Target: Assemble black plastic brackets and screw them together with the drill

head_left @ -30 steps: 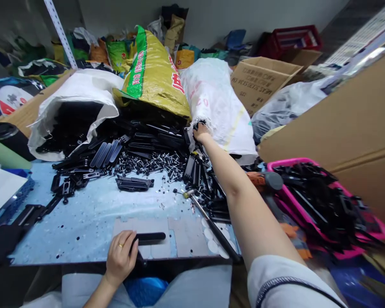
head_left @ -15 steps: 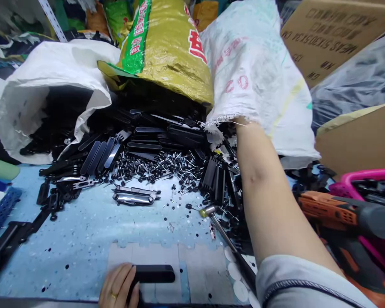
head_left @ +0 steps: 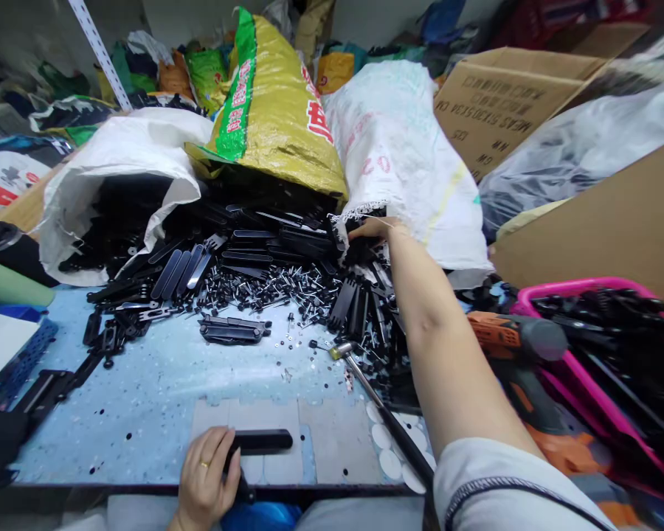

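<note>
My left hand [head_left: 207, 466], with a ring on one finger, is at the front edge of the bench, closed on a long flat black handle piece [head_left: 265, 441]. That piece points right over grey metal plates [head_left: 337, 453]; a second dark part hangs below my fingers. My right arm stretches forward, and my right hand [head_left: 377, 227] is at the mouth of a white woven sack [head_left: 403, 147] among dark parts. Its fingertips are hidden there, so I cannot see what they touch. A hammer [head_left: 384, 413] lies beside my right forearm. A folded black multi-tool [head_left: 235, 330] rests mid-bench.
Loose black-headed pins [head_left: 277, 291] and black fork-shaped pieces [head_left: 357, 306] cover the bench's back. A yellow sack [head_left: 288, 110] and another white sack [head_left: 127, 140] spill parts. At right are an orange power drill [head_left: 495, 332] and a pink basket [head_left: 586, 284]. Black parts [head_left: 27, 413] lie left.
The view has tilted up and shifted, showing more of the room behind. My right hand has drawn partly out of the sack mouth and now shows. My left hand still holds the handle piece.
</note>
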A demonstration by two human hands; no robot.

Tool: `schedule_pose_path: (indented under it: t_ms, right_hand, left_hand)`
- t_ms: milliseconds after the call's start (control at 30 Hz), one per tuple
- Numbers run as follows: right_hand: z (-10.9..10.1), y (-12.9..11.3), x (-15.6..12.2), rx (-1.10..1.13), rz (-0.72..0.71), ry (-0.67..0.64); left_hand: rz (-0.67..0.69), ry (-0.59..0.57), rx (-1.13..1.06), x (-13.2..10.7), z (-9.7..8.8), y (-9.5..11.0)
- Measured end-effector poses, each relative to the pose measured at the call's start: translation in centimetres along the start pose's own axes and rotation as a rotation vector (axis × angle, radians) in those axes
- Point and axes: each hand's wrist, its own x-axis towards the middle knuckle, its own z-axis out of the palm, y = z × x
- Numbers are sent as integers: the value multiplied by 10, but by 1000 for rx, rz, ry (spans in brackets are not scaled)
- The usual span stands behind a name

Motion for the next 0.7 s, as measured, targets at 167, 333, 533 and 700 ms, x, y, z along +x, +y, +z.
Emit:
schedule_pose_path:
  t_ms: [167, 333, 533, 700]
  right_hand:
    - [-8, -25, -64, -29, 111, -125]
    - [8, -28, -145, -227, 128, -218]
    - [47, 17, -226, -476, -91, -59]
    - [93, 42, -297, -281, -286, 303]
  left_hand:
    - [-2, 15, 3, -5, -3, -1]
    - [3, 37, 24, -11, -6, -5]
    - [-28, -50, 33, -10, -16, -4]
    - [84, -437, 14, 13, -20, 3]
